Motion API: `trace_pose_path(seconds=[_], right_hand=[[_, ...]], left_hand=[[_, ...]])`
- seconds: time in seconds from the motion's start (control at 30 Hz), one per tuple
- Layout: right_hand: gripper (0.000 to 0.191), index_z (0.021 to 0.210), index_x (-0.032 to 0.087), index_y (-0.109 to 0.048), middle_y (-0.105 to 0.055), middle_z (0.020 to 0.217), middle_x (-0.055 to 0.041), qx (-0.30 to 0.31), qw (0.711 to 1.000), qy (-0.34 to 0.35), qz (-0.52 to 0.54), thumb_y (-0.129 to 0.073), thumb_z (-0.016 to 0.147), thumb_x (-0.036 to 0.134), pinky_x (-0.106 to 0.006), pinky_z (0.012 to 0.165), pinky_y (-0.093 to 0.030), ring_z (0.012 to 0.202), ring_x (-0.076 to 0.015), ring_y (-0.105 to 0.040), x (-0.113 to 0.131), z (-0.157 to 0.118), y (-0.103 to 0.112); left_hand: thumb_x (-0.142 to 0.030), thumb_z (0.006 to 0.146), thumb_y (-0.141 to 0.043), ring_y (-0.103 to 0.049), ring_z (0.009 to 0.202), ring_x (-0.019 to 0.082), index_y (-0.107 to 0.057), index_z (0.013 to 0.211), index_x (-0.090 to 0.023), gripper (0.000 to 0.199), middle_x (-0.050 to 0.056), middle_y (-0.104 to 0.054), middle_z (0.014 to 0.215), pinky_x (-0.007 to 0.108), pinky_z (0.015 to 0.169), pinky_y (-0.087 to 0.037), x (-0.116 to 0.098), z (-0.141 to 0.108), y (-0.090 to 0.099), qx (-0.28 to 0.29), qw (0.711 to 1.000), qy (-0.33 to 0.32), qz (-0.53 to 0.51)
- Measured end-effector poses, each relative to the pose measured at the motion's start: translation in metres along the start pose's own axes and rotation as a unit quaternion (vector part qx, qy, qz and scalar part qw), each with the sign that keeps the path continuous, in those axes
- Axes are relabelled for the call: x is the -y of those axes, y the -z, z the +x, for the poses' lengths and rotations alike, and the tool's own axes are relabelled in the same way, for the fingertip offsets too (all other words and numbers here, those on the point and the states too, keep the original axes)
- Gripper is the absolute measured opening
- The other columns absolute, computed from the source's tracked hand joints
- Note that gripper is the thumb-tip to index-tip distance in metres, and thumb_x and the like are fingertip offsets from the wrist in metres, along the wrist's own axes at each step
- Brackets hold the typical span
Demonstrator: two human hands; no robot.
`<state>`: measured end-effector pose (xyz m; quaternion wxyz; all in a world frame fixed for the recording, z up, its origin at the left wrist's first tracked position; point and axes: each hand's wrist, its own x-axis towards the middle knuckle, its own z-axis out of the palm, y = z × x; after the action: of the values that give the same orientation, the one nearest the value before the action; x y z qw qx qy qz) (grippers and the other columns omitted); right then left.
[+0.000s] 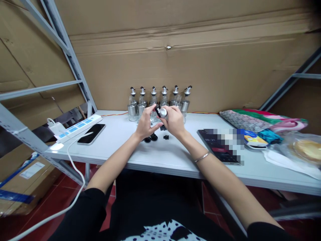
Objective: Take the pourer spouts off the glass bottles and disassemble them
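Observation:
Both hands meet above the middle of the white table. My right hand (175, 121) is closed around a silver pourer top (163, 112) with a black part at its left end. My left hand (146, 123) has its fingertips at that black part, with thumb and index finger curved around it. Behind the hands stand several glass bottles with metal sleeves (132, 108); silver pourer tops with black tips (188, 89) rise in the back row. Black round caps (153, 137) and small black pieces (166, 137) lie on the table below the hands, partly hidden by them.
A white power strip (80, 125) and a phone (91, 134) lie at the left, with a white cable (75, 167) hanging over the edge. At the right are a tablet-like device (218, 147), packets (254, 138), folded cloth (263, 118) and a plastic food container (307, 149). Cardboard (175, 67) stands behind.

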<state>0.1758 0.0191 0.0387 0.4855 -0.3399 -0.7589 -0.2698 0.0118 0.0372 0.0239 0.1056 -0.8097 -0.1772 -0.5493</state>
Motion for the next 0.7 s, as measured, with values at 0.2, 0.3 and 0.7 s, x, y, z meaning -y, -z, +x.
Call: trace_pose_path(seconds=[0.2,0.3,0.7], right_hand=[[0.03,0.11,0.018,-0.059,-0.071,0.093,-0.007,0.026,0.998,0.062,-0.008,-0.041,0.094,0.035,-0.039,0.096,-0.036,0.083,-0.0182,-0.063,-0.002,-0.001,0.004],[0.025,0.103,0.019,-0.061,-0.072,0.088,-0.0056,0.023,0.997,0.073,-0.024,-0.041,0.094,0.031,-0.038,0.095,-0.034,0.082,-0.0174,-0.063,-0.004,-0.002,0.004],[0.014,0.089,0.019,-0.064,-0.07,0.09,-0.0065,0.071,0.99,-0.077,-0.091,-0.055,0.078,0.02,-0.045,0.096,-0.026,0.093,-0.0238,-0.055,-0.021,-0.006,-0.011]], left_hand=[[-0.051,0.089,-0.046,-0.051,0.116,0.024,-0.035,0.135,-0.021,0.056,0.012,-0.056,0.119,0.039,0.1,-0.038,0.0,0.001,0.006,-0.036,0.99,-0.065,0.117],[-0.045,0.088,-0.052,-0.056,0.107,0.022,-0.049,0.126,-0.02,0.045,0.01,-0.061,0.11,0.037,0.095,-0.039,-0.001,0.003,0.008,-0.008,0.984,-0.088,0.157],[-0.033,0.09,-0.053,-0.059,0.085,0.017,-0.058,0.104,-0.015,0.023,0.008,-0.062,0.089,0.031,0.072,-0.046,-0.003,0.013,-0.003,0.058,0.979,-0.117,0.154]])
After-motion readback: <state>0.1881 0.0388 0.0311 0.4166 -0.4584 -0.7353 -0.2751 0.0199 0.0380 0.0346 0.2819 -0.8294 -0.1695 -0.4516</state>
